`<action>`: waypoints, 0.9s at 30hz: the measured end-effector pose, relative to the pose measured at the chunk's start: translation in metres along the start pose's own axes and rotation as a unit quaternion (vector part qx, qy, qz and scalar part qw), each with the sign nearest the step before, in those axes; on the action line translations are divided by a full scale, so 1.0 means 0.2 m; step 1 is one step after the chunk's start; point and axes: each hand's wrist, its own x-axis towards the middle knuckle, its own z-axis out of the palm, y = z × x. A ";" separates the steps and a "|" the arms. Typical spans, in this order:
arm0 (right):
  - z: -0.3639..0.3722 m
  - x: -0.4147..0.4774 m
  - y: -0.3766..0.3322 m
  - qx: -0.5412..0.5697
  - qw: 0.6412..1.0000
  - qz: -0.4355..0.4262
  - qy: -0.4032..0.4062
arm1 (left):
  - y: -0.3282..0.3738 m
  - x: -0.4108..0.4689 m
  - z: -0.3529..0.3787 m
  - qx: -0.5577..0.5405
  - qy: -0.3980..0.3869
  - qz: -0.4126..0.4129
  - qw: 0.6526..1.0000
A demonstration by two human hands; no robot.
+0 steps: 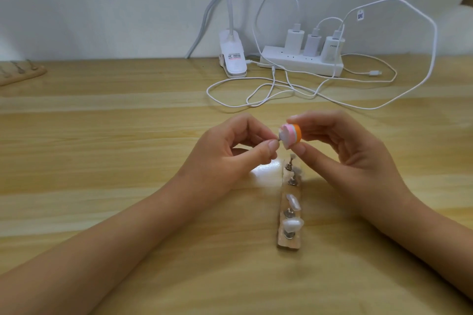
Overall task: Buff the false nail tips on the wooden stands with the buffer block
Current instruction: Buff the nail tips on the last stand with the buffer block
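Observation:
My left hand (225,151) pinches a small metal pin holder with a pale false nail tip (104,135) on its end. My right hand (340,146) holds the small buffer block (114,134), pink, white and orange, between thumb and fingers, pressed against that nail tip above the table. Below them lies a narrow wooden stand (290,204) pointing away from me, with several metal pins. Clear nail tips (293,201) sit on some of its pins, and a larger one (368,225) sits near its close end.
A white power strip (302,64) with three chargers and looping white cables (281,89) lies at the back of the wooden table. A white clip lamp (233,56) stands to its left. A second wooden stand (20,73) rests at the far left edge.

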 end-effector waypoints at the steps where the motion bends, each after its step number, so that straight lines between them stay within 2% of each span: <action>1: 0.00 0.00 0.00 0.006 1.000 0.010 -0.004 | 0.00 0.00 0.00 -0.002 0.000 0.001 1.000; 5: 0.00 -0.01 -0.01 0.004 1.000 -0.019 0.019 | 0.00 0.00 0.00 0.005 -0.007 0.003 1.000; 9: 0.00 -0.01 0.00 -0.002 1.000 0.004 0.005 | 0.00 0.00 0.00 0.002 -0.003 0.003 1.000; 12: 0.00 -0.01 -0.01 -0.001 1.000 -0.020 0.012 | 0.00 0.00 0.00 0.003 -0.004 -0.001 1.000; 15: 0.00 -0.01 0.00 0.014 1.000 0.001 -0.001 | 0.00 0.00 0.00 0.009 0.002 -0.002 1.000; 27: 0.00 -0.01 -0.01 -0.008 1.000 -0.019 0.004 | 0.01 -0.01 0.00 0.013 -0.002 -0.005 1.000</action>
